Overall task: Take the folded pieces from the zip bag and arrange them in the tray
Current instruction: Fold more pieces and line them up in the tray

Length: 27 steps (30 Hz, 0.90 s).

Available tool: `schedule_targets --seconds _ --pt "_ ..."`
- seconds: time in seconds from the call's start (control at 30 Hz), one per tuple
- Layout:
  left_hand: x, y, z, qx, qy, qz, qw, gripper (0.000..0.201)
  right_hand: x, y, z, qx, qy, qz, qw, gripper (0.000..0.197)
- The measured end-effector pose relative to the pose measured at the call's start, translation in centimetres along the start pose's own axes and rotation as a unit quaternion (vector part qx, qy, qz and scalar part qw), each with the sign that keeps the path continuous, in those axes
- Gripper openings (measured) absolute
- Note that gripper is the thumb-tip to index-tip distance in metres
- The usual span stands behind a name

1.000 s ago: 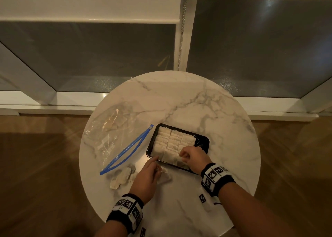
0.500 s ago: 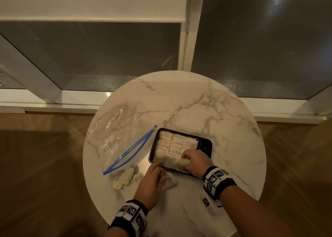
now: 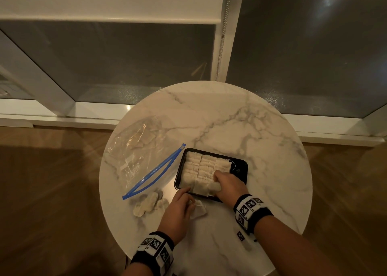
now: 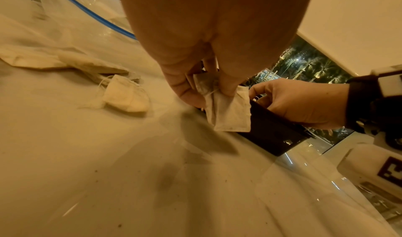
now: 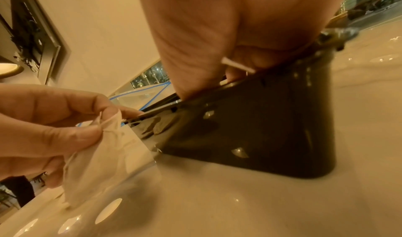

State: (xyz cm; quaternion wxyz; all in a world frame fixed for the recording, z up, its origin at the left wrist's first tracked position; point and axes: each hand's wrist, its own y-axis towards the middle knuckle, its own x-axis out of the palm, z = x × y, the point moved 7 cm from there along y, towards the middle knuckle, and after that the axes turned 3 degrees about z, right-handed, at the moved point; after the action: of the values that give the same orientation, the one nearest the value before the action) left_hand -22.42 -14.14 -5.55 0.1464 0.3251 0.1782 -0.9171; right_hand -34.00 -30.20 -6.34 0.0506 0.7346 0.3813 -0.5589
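One more folded piece (image 4: pixel 228 110) goes in the tray (image 3: pixel 243 167) at the near edge of the table (image 3: pixel 261 129).

My left hand (image 3: pixel 178 211) pinches that piece by its top, just outside the tray's near rim. My right hand (image 3: pixel 227 184) has curled fingers on the near row; whether it grips one, I cannot tell. I think I should slide the piece in flat. Loose pieces (image 3: pixel 146 204) lie near the table's left edge. The zip bag (image 3: pixel 138 150) is beside the tray.

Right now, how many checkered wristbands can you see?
2. The left wristband circles the left wrist, low in the head view; the right wristband circles the right wrist, beside the black tray. None looks hidden.
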Motion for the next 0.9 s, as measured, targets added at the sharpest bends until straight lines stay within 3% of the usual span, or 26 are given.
schedule_targets --seconds 0.17,0.27,0.53,0.67,0.8,0.9 --pt "-0.1 0.0 0.2 0.001 -0.002 0.004 1.0 0.009 -0.6 -0.2 0.2 0.022 0.041 -0.015 0.999 0.015" --pt "-0.1 0.0 0.4 0.0 -0.003 0.005 1.0 0.009 -0.9 -0.3 0.3 0.027 0.044 -0.01 0.999 0.024" --pt "-0.3 -0.2 0.3 0.005 -0.006 0.009 1.0 0.009 -1.1 -0.5 -0.4 0.01 0.018 -0.007 1.0 0.023" --pt "-0.6 -0.6 0.3 0.0 -0.005 0.014 1.0 0.01 -0.7 -0.5 -0.6 -0.007 -0.005 -0.001 1.0 0.036" --pt "-0.9 -1.1 0.0 -0.005 -0.006 0.017 1.0 0.01 -1.5 -1.0 -0.6 -0.013 0.022 0.034 0.999 0.038" --pt "-1.5 -1.5 0.3 0.002 -0.02 0.035 0.999 0.01 -3.0 -2.0 -0.3 -0.018 0.083 0.103 0.991 0.028"
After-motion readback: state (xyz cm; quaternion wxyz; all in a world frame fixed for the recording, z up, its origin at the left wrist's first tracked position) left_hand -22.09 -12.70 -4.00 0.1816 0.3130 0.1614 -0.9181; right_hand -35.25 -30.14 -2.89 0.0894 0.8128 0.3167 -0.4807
